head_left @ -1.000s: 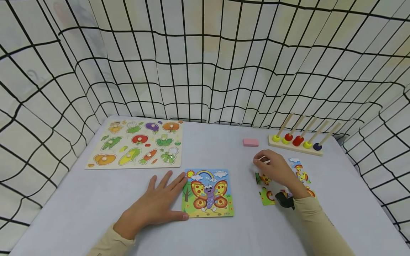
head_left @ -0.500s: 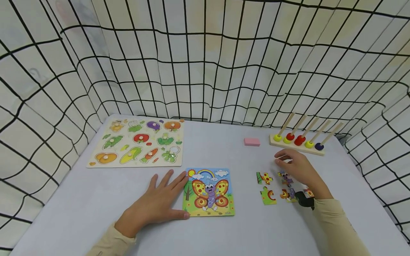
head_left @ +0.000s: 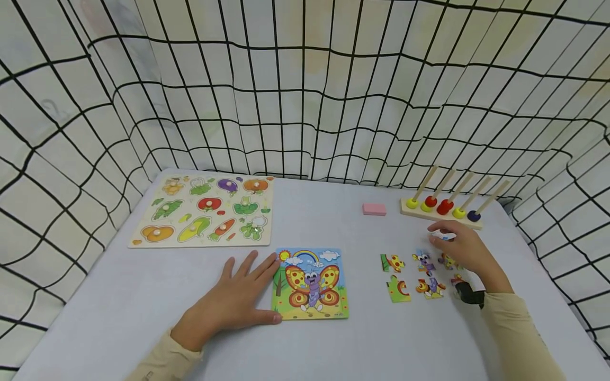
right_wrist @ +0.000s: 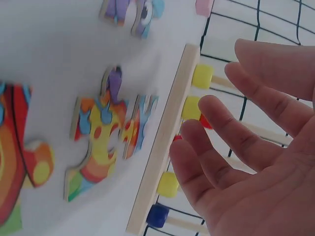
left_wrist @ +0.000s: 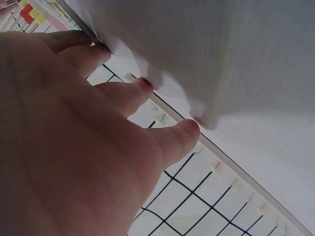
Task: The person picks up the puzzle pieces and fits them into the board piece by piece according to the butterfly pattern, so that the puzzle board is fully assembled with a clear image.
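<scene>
A square butterfly picture board (head_left: 310, 286) lies flat on the white tabletop in the head view. My left hand (head_left: 229, 299) rests spread beside it, with fingertips and thumb at its left edge. To the right, my right hand (head_left: 467, 251) hovers over loose jigsaw pieces, its fingers loosely bent. The right wrist view shows nothing in that hand (right_wrist: 246, 152). Pieces with a wing and tree (head_left: 393, 263), a green corner (head_left: 398, 289), the butterfly's face (head_left: 423, 261) and its body (head_left: 430, 288) lie apart. Other pieces are partly hidden under the right hand and wrist.
A wooden vegetable knob puzzle (head_left: 264, 233) lies at the back left. Behind the right hand stands a bead stacker (head_left: 440, 213) with upright pegs. A pink block (head_left: 374, 209) sits to its left. Black grid netting (head_left: 302, 95) encloses the table's back and sides.
My right hand has moved rightward across the jigsaw pieces, uncovering the left and middle ones. The left hand has stayed at the butterfly board's edge.
</scene>
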### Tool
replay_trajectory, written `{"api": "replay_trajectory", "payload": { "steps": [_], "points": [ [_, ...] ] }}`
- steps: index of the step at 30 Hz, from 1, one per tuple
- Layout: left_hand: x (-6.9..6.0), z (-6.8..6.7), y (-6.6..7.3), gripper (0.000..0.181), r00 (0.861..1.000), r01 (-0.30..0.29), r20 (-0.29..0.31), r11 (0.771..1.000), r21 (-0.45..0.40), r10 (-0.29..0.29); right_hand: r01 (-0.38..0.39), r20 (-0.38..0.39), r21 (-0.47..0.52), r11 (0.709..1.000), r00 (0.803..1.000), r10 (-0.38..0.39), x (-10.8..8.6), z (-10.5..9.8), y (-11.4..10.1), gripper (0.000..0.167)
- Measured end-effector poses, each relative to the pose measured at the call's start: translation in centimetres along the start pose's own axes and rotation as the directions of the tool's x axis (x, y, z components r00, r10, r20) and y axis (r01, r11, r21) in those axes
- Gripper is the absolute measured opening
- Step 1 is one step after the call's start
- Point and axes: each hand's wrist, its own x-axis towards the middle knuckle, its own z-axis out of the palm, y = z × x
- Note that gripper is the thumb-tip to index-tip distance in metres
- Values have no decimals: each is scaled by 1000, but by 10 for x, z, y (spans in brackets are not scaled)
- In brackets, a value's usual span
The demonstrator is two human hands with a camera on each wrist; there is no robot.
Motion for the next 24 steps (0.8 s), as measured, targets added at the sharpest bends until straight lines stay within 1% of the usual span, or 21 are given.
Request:
{"api": "replay_trajectory", "payload": {
  "steps": [4,8,13,20,24],
  "points": [
    [0,-1,0,112,1000,-2,0,1000,0,2,-1,-11,-5,1000,1000,1,-1,-3,10,33],
    [1,0,-1,112,1000,-2,5,1000,-3,2,22,-11,-24,999,1000,-22,0,-4,19,34],
    [1,0,-2,112,1000,6,12,1000,-8,-6,4,4,-52,999,1000,-4,3,-4,26,36],
    [1,0,-3,112,1000,11,13,1000,-12,-11,-33,27,-52,998,999,34,7,-2,31,38],
    [1,0,-2,112,1000,15,16,1000,-14,-15,-31,32,-70,997,999,33,8,0,33,39]
  ]
}}
